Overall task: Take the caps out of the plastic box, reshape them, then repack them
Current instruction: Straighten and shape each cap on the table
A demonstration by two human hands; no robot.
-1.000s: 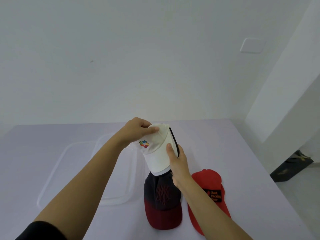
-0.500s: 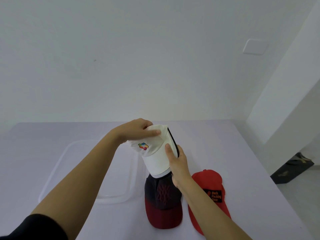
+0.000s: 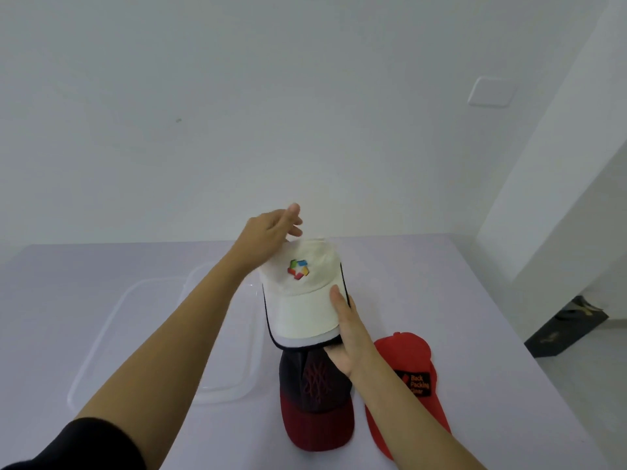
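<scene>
I hold a cream cap with a coloured logo above the table, its brim towards me. My right hand grips the brim's right edge, thumb on top. My left hand rests against the back of the crown with its fingers spread and lifted. Below the cream cap lies a black cap with a dark red brim. A red cap with a black patch lies to its right. The clear plastic box sits on the table to the left, partly behind my left forearm.
The pale table ends at a white wall behind and drops off at the right, where a dark object lies on the floor. A wall plate is mounted high on the right.
My left hand has let go of the crown's top and opened its fingers. The cream cap has turned so that its logo and full crown face me. The right hand's grip is unchanged.
</scene>
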